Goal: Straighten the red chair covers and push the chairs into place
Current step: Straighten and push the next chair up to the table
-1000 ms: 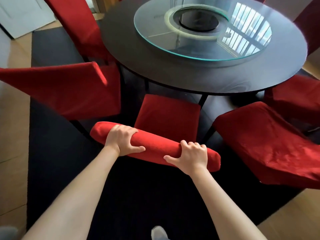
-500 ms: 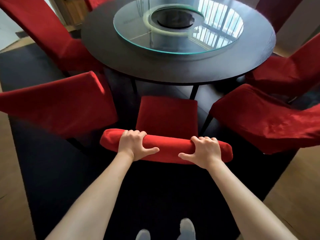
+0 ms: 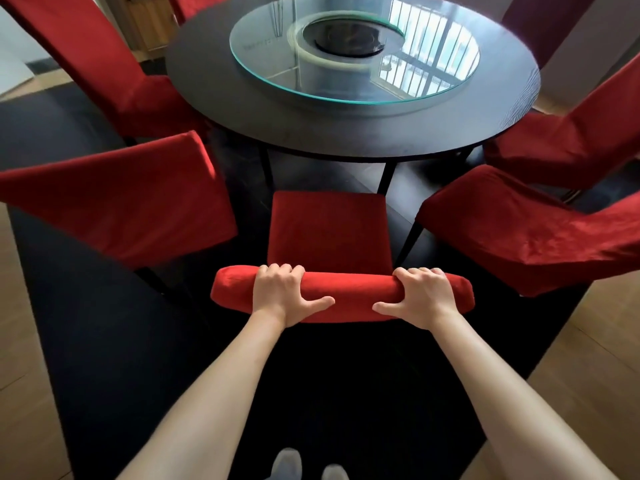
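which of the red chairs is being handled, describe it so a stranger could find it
Start at the round dark table with the glass turntable. The chair at its near edge, seat facing the table, is the one. Unlike its neighbours, both hands grip its backrest top: left hand, right hand.

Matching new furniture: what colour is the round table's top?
Very dark brown, nearly black, on the round wooden table, seen in the head view.

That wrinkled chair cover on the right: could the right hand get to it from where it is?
Probably yes. The right hand grips the middle chair's backrest, and the wrinkled cover lies just beside it with nothing between.
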Motion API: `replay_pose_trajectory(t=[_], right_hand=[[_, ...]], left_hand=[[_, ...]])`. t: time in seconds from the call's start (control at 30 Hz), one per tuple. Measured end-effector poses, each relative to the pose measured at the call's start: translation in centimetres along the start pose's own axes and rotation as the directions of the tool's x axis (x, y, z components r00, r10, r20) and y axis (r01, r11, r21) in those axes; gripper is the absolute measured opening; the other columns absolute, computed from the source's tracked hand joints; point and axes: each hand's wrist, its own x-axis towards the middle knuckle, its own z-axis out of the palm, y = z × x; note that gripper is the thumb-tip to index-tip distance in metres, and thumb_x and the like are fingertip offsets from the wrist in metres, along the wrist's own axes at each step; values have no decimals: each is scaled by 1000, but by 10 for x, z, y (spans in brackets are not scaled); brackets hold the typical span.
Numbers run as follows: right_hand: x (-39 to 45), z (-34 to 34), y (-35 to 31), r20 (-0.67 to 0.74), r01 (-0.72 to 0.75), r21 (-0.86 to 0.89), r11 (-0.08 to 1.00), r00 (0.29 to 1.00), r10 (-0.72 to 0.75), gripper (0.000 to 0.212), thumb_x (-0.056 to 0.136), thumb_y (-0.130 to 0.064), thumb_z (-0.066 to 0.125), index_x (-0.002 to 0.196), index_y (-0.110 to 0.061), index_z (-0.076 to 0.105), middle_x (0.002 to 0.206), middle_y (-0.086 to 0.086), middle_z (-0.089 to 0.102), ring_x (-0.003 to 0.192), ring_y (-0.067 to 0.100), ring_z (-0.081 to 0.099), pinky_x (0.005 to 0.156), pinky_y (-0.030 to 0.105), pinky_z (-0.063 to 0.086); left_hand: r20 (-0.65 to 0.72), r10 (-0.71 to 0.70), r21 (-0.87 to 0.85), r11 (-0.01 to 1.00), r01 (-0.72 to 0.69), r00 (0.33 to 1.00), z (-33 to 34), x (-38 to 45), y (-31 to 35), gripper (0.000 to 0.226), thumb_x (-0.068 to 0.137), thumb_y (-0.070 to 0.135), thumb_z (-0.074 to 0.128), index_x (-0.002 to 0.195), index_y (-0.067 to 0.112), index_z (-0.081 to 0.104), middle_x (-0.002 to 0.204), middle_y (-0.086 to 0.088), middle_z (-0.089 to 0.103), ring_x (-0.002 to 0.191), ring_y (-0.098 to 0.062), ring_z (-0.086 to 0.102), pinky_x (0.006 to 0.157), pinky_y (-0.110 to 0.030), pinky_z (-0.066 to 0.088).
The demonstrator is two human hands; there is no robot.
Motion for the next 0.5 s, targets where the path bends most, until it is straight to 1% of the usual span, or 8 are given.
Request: replay_pose_trajectory(t=[0.13, 0.27, 0.3, 0.4, 0.5], right_hand=[[6, -3, 1, 8, 13, -20, 1000, 1000, -12, 95, 53, -94, 20, 102, -25, 61, 93, -4, 68, 90, 18, 63, 85, 34, 37], [1, -2, -4, 11, -10, -31, 999, 1000, 10, 93, 54, -94, 20, 101, -24, 60, 94, -3, 67, 91, 18, 62, 84, 34, 36], [0, -2, -6, 9, -18, -28, 999, 1000, 18, 93, 54, -94, 19, 100, -25, 60, 94, -3, 67, 91, 18, 62, 84, 34, 36], [1, -5, -9, 3, -47, 9, 999, 999, 47, 92, 54, -94, 18, 99, -25, 59, 95, -3, 67, 93, 19, 61, 85, 35, 36], [6, -7, -10, 12, -64, 31, 998, 998, 63, 92, 54, -94, 18, 100, -26, 59, 97, -4, 66, 96, 19, 60, 86, 35, 36]], left_hand=[[-8, -31, -17, 999, 30, 999, 0, -1, 3, 97, 59, 93, 19, 106, 22, 65, 94, 2, 68, 87, -19, 60, 86, -35, 39], [-8, -13, -17, 1000, 13, 1000, -1, 0, -1, 102, 57, 94, 15, 108, 21, 65, 95, 2, 68, 88, -20, 60, 85, -35, 38], [-7, -7, -26, 1000, 6, 1000, 0, 1, -3, 102, 57, 94, 17, 109, 21, 65, 95, 2, 68, 89, -20, 60, 86, -35, 38], [33, -4, -53, 999, 6, 999, -2, 9, -8, 92, 63, 92, 32, 115, 22, 63, 103, 1, 67, 96, -20, 59, 91, -35, 36], [53, -19, -57, 998, 22, 998, -4, 18, -9, 89, 64, 90, 34, 117, 24, 61, 106, 2, 65, 101, -19, 58, 95, -35, 34]])
